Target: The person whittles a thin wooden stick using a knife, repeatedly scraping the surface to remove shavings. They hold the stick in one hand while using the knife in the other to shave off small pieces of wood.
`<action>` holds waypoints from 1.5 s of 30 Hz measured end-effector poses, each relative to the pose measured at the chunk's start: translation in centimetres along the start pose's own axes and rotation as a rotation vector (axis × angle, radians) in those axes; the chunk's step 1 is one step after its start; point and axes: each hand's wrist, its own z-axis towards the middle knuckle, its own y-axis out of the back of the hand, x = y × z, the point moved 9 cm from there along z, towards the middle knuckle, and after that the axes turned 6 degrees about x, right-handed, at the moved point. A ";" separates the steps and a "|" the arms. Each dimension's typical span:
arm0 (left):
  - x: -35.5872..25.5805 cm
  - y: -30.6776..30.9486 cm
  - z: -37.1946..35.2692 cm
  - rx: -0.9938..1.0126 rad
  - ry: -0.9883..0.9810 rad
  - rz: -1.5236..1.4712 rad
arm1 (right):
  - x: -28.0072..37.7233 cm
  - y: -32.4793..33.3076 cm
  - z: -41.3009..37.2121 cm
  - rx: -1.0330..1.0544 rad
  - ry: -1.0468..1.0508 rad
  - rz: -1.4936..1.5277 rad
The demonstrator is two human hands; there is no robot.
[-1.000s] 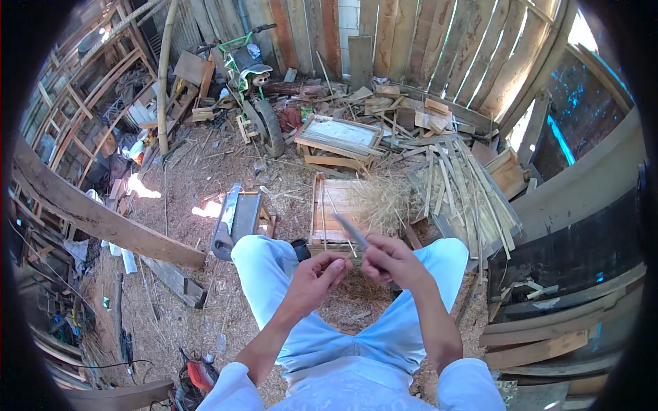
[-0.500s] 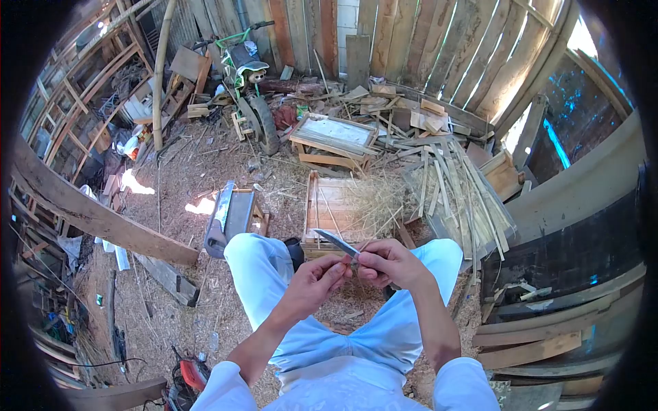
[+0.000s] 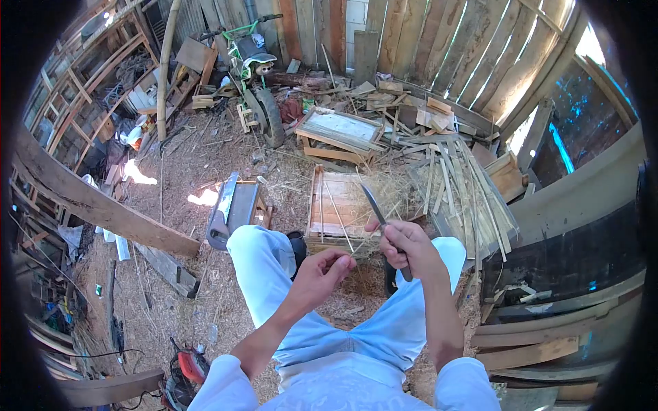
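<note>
My right hand (image 3: 413,251) is closed around a knife (image 3: 374,204), its blade pointing up and away and its handle end showing below the fist. My left hand (image 3: 321,275) is closed, thumb and fingertips pinched on a thin pale sliver (image 3: 355,254), apparently of wood or bamboo; most of it is hidden or too fine to follow. The hands are apart, held above my knees. Just beyond them lies a shallow wooden crate (image 3: 331,218), with a heap of fine, straw-like shavings (image 3: 384,198) over its right side.
Left of my knee, a handsaw (image 3: 223,212) rests on a small bench (image 3: 243,207). Split strips (image 3: 456,181) are piled at the right. A wooden frame (image 3: 339,130) and a small motorbike (image 3: 259,89) stand farther back. A red power tool (image 3: 192,366) sits at lower left.
My right hand has moved away from the left, up and to the right, and the knife has turned more upright. My left hand has shifted slightly left.
</note>
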 end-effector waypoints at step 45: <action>-0.1 -1.8 -1.3 0.361 0.162 -0.230 | 0.5 -1.0 -0.6 0.167 -0.072 -0.050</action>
